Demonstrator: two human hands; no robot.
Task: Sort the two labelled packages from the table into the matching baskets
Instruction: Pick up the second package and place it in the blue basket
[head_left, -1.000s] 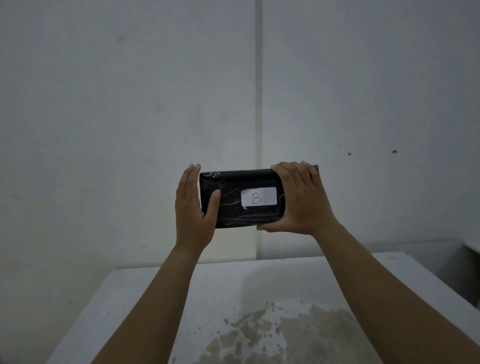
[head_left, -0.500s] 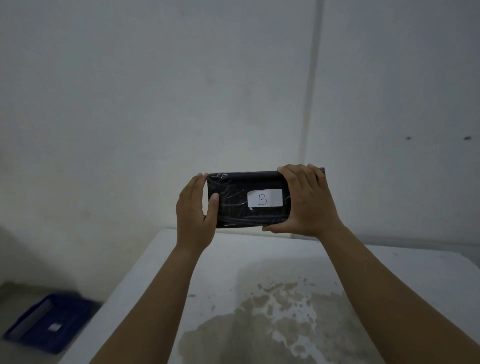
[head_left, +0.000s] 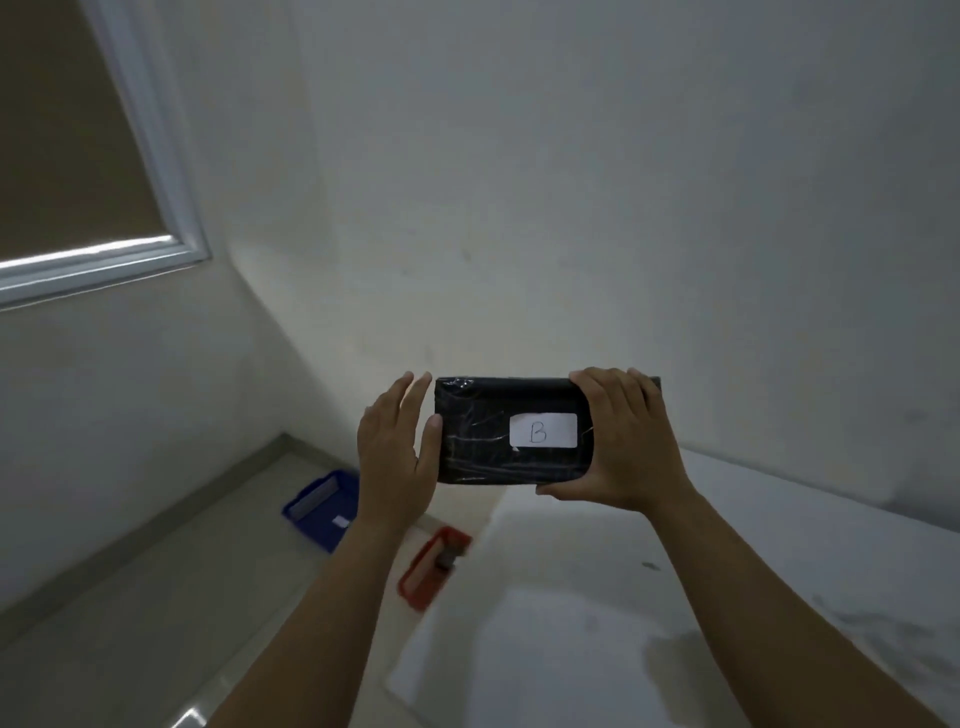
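Observation:
I hold a black wrapped package up in front of me, its white label marked "B" facing me. My right hand grips its right end, fingers over the top edge. My left hand touches the left end with the thumb on the front and the fingers straight behind. Down on the floor to the left sit a blue basket and a red basket, each with something small and pale or dark inside; their labels are too blurred to read.
A white table with a stained top fills the lower right, its left corner near the red basket. A window frame sits on the left wall. Tiled floor stretches at lower left.
My view has swung left: the table shifted right, and the red basket and window came into sight. The package stays held in both hands, the left fingers now straighter.

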